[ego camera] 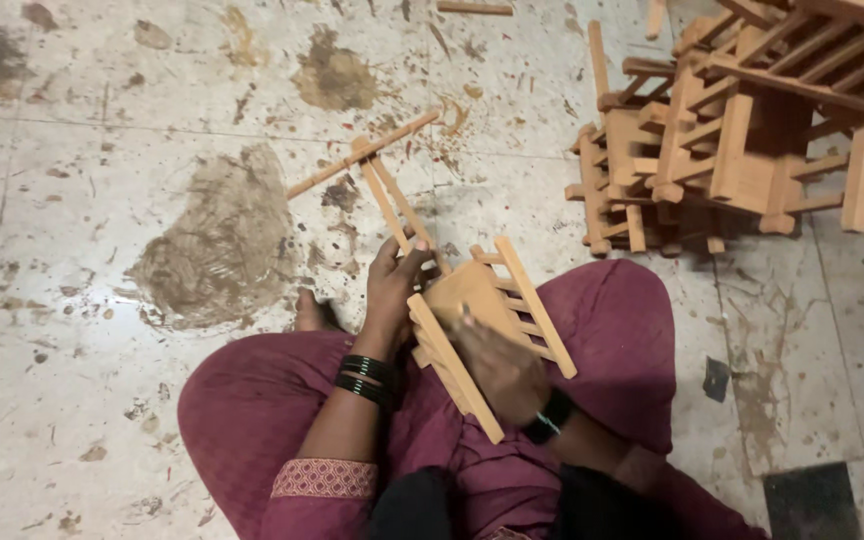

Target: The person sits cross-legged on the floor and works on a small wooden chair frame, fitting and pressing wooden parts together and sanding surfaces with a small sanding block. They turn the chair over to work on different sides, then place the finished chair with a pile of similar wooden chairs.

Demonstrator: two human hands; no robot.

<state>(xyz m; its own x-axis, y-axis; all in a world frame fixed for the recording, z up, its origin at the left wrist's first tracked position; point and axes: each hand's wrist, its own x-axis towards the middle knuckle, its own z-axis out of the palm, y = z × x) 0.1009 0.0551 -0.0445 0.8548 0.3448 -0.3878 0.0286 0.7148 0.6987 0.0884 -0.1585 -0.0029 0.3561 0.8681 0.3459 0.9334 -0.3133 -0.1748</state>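
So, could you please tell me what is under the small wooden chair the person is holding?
Under the small wooden chair lies the person's lap in maroon cloth. The left hand grips its far edge; the right hand covers its near side.

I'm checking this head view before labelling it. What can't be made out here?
- Right hand: blurred; its fingers' grip on the small wooden chair is unclear.
- Left hand: fingertips hidden behind the chair.
- Pile of wooden chairs: cut off by the top edge.

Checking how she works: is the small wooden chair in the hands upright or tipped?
Tipped. The small wooden chair lies slanted across the lap, rails pointing sideways, between left hand and right hand.
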